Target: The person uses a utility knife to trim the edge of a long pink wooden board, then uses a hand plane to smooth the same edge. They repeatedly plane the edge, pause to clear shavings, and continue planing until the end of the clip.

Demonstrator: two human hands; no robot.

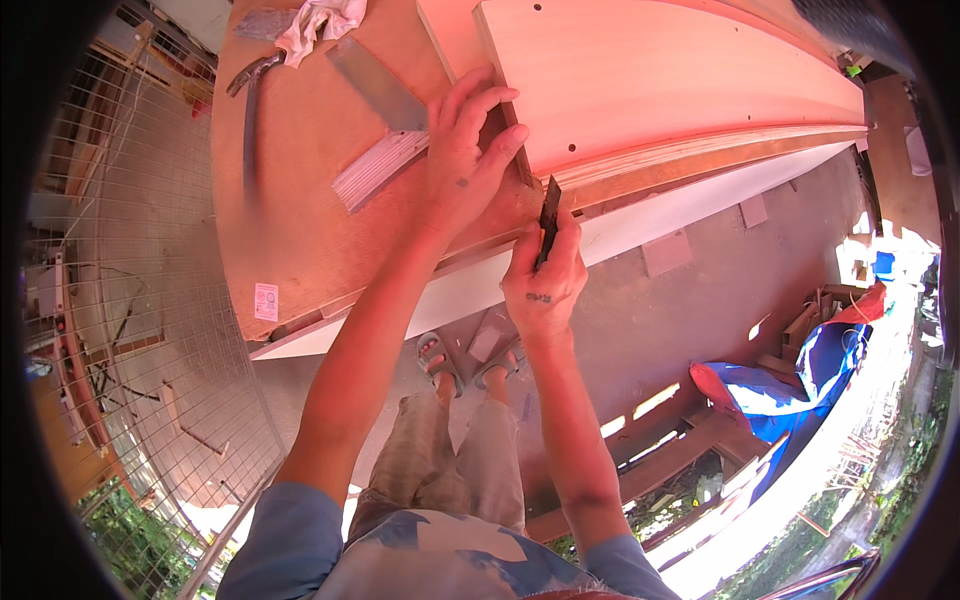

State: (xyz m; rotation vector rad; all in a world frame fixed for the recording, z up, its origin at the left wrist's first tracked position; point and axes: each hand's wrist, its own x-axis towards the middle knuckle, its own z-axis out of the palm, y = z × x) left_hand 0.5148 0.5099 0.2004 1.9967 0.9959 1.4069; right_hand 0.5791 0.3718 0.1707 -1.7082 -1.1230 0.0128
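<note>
Right hand (pixel 545 285) clamped around dark cutter (pixel 549 212), tip jutting past fist, near corner of pale panel (pixel 680 85). Left hand (pixel 463 175), fingers apart, at panel's left end.

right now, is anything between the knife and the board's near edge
Nothing visible stands between the knife in the right hand and the near edge of the board; the left hand is at the board's left end.

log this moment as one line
left hand: spread at left edge of pale panel; right hand: holding dark tool, tip near panel corner; hammer: lying on brown tabletop
</note>
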